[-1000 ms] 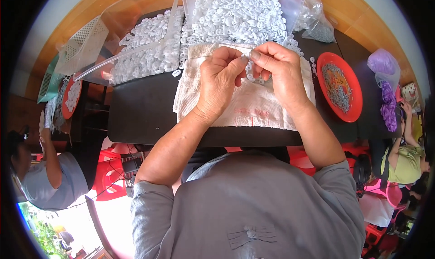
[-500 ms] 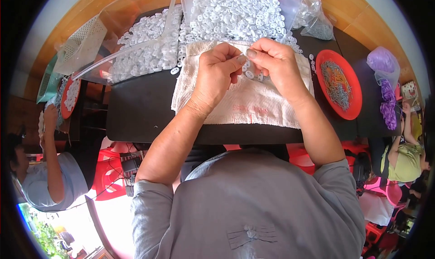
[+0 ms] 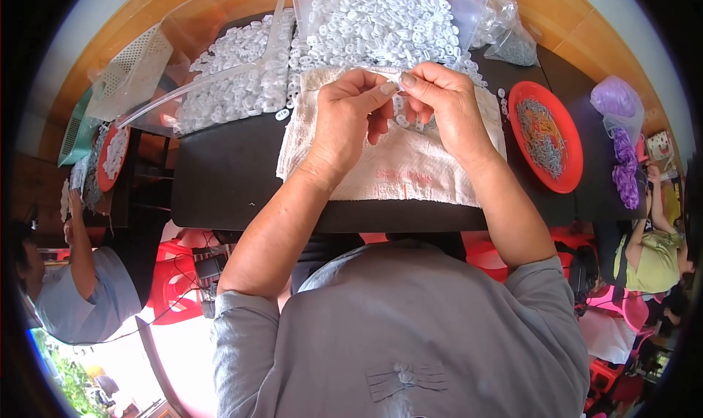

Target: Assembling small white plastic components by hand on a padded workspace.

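Over the towel, my left hand (image 3: 348, 114) and my right hand (image 3: 450, 110) meet fingertip to fingertip, both closed in a pinch. Between the thumbs shows a bit of a small white plastic piece (image 3: 398, 86), mostly covered by the fingers. Several small white oval pieces with holes (image 3: 402, 121) lie on the pale towel (image 3: 351, 187) just below the hands, partly hidden by them. Beyond my fingers, a large heap of the same white pieces (image 3: 381, 23) fills a clear bin.
A second clear bin (image 3: 198, 88) of white pieces lies tipped at the left. On the right stand a red plate (image 3: 575, 162) with small grey metal parts and a purple bag (image 3: 615, 96). A co-worker (image 3: 84, 286) sits at left, another person (image 3: 655, 260) at right.
My hands stay pinched together in nearly the same place, with slight finger shifts. At the left, the co-worker's hands have moved.
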`<state>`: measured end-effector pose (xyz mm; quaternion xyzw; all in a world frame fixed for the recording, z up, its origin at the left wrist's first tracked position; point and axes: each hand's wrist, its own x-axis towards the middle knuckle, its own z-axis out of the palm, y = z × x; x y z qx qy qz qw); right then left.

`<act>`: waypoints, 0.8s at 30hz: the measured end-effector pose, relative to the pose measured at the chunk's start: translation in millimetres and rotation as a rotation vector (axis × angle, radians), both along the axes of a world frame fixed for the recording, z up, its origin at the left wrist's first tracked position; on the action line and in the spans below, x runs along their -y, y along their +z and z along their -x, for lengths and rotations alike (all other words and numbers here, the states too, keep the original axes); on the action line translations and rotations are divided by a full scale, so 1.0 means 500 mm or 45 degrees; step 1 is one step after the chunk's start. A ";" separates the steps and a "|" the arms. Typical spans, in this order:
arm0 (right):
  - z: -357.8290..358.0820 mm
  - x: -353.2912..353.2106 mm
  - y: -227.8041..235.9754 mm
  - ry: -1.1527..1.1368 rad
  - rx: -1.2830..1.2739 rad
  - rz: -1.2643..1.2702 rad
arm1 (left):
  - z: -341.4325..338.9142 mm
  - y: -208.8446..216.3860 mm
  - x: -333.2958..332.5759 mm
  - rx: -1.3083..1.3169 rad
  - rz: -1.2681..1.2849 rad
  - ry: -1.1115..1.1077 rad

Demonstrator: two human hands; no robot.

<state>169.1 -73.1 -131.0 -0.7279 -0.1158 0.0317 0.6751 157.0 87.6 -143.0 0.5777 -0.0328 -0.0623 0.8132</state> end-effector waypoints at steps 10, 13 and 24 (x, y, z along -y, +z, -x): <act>0.002 0.000 -0.007 0.089 0.009 0.015 | 0.000 -0.009 0.001 0.018 -0.052 0.026; 0.006 -0.017 -0.015 0.036 -0.081 -0.073 | 0.004 -0.005 0.008 -0.043 -0.082 0.110; 0.003 -0.012 -0.010 0.072 -0.084 -0.075 | -0.001 -0.016 0.009 -0.058 0.024 0.103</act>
